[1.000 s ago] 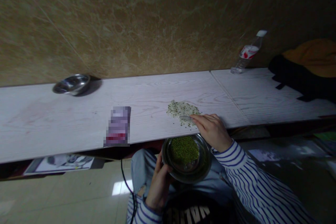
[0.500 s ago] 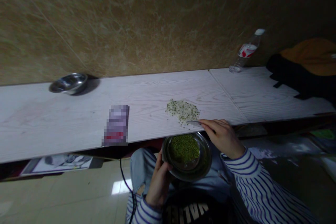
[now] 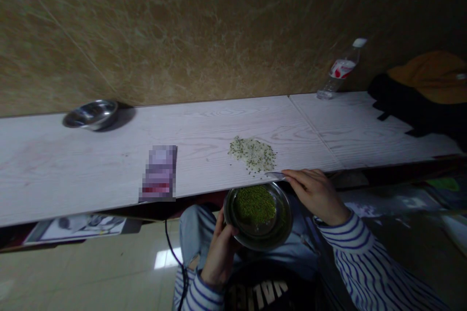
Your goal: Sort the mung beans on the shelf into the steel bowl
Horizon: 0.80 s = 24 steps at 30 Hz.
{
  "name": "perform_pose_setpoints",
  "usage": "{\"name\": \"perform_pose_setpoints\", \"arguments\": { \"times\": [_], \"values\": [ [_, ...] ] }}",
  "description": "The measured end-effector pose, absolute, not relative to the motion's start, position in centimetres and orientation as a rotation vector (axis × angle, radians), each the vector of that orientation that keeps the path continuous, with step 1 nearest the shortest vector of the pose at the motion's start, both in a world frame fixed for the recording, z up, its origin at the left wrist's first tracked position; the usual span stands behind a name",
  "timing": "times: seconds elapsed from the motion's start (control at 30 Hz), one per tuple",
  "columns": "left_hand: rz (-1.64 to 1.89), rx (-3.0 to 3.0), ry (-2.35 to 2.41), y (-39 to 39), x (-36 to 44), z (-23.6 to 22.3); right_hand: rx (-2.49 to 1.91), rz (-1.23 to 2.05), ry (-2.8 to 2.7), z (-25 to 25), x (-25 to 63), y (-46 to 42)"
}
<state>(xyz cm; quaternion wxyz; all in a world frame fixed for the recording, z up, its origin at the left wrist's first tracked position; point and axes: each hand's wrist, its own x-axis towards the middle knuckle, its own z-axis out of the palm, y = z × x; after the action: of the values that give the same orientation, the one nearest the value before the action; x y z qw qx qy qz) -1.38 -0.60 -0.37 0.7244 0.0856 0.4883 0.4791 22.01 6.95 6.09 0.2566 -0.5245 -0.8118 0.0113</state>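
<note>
Mixed grains (image 3: 253,154), pale and green, lay loose in a thin, irregular patch on a table (image 3: 204,126), close to its front edge. Largest surface: the wall (image 3: 164,34), brown, marble-patterned, with a thin diagonal seam at left. The tabletop was whitish with streaked wood grain and a joint line right of the patch; its long front edge ran slightly oblique. At far right lay dark and orange fabric (image 3: 426,77), soft and bulky. The held bowl (image 3: 282,226), round, shiny metal, contained small green beans (image 3: 255,204) and sat just beyond the table's front edge. The left hand (image 3: 221,255) gripped its rim, thumb on top, fingers curled at the side. The second bowl (image 3: 91,115), also metal, stood near the wall at left. A clear bottle (image 3: 341,69), white-capped, stood at right, near the wall. The rectangular item (image 3: 158,172) was pixelated; wood surface separated it from the patch. The right hand (image 3: 321,197) pinched a slim, shiny utensil (image 3: 275,175) between thumb and fingers, its tip beside the patch's near margin, by the edge. Smallest: stray green specks around the patch.
</note>
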Motion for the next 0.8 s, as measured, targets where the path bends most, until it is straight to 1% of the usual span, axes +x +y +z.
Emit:
{"name": "perform_pose_setpoints", "arguments": {
  "times": [0.8],
  "values": [
    [1.065, 0.193, 1.059, -0.7, -1.5, -0.5, -1.405, 0.044, -2.24, 6.0, 19.0, 8.4]
  ]
}}
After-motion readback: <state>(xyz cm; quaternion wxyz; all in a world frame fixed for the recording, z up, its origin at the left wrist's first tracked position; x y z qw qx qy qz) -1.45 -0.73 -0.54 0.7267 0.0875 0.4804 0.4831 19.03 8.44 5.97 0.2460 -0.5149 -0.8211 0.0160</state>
